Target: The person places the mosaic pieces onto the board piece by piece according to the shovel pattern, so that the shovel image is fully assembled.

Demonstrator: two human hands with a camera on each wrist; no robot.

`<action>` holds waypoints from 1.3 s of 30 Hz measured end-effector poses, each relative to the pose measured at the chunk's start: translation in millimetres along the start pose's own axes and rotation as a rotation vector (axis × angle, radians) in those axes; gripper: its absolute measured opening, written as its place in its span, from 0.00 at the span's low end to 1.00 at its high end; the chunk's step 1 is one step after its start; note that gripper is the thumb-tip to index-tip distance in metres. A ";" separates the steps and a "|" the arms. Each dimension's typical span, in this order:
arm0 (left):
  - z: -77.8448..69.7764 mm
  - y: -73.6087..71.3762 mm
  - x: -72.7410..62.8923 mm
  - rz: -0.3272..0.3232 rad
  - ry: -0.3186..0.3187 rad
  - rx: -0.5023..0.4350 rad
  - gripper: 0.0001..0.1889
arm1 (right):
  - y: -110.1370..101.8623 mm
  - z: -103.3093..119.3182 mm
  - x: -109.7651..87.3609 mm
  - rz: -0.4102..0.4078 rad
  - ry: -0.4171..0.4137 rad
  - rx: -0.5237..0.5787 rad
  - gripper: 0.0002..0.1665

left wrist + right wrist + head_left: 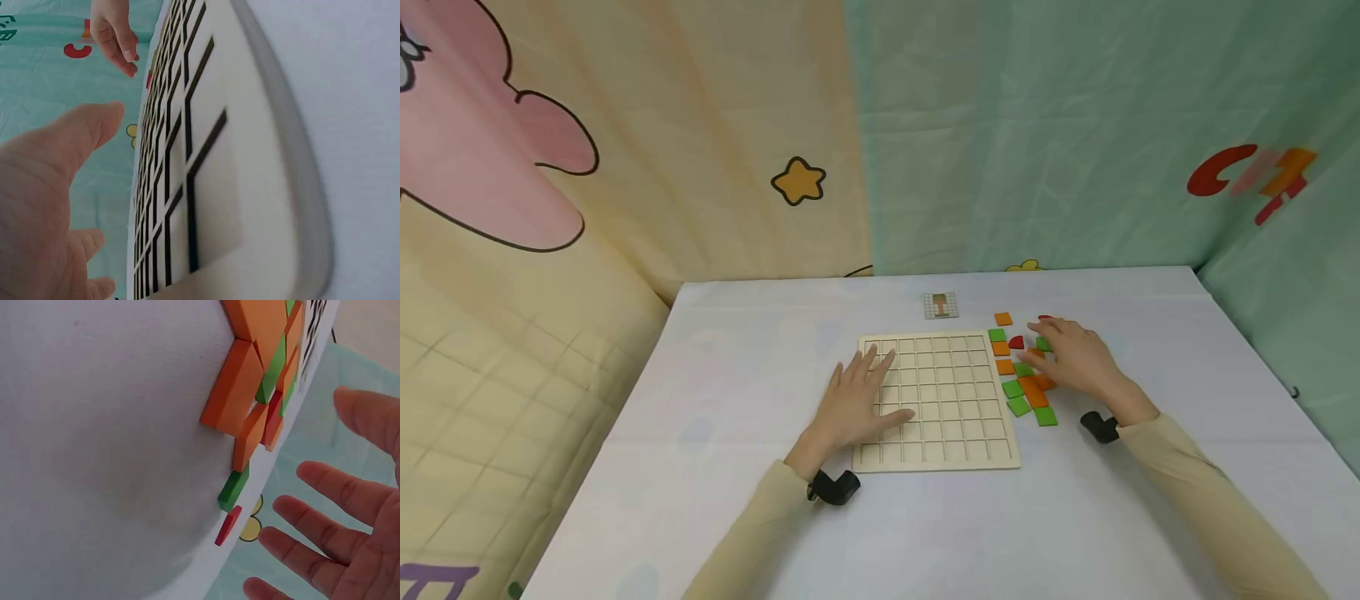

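Here, left hand [850,408] over one board [953,410]; right hand [1081,358] near two red tiles [1016,342].

Your head view is looking forward and down from farther back over the gridded wooden board [951,408] and flat tiles [1035,397], while your left wrist view is skimming the board up close, your right the tiles, both catching the green curtain [1045,142].
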State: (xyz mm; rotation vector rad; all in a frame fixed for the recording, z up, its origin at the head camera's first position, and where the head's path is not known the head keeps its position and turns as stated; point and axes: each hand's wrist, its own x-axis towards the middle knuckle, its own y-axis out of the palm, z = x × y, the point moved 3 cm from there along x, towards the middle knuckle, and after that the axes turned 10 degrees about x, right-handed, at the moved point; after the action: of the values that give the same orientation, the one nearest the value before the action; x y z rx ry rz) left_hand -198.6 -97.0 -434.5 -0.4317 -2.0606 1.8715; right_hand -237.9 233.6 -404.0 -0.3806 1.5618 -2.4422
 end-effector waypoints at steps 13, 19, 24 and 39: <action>5.6 20.8 -13.7 0.080 -0.035 -0.041 0.49 | 16.6 -17.4 26.2 0.045 0.093 0.109 0.22; 7.7 27.1 -14.7 0.047 -0.023 -0.082 0.49 | 19.3 -17.4 28.9 0.054 0.091 0.089 0.18; 10.0 30.7 -16.1 0.020 -0.018 -0.075 0.48 | 18.3 -17.7 32.9 0.043 0.087 0.102 0.14; 13.6 33.8 -16.1 -0.060 -0.014 -0.050 0.47 | 14.7 -13.3 41.2 -0.053 0.154 0.431 0.11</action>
State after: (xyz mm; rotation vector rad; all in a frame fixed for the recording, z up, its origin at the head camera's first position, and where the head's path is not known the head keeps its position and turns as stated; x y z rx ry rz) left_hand -189.8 -112.9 -469.8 -0.3655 -2.1098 1.7974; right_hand -280.5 225.8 -418.7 -0.1606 1.0367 -2.8103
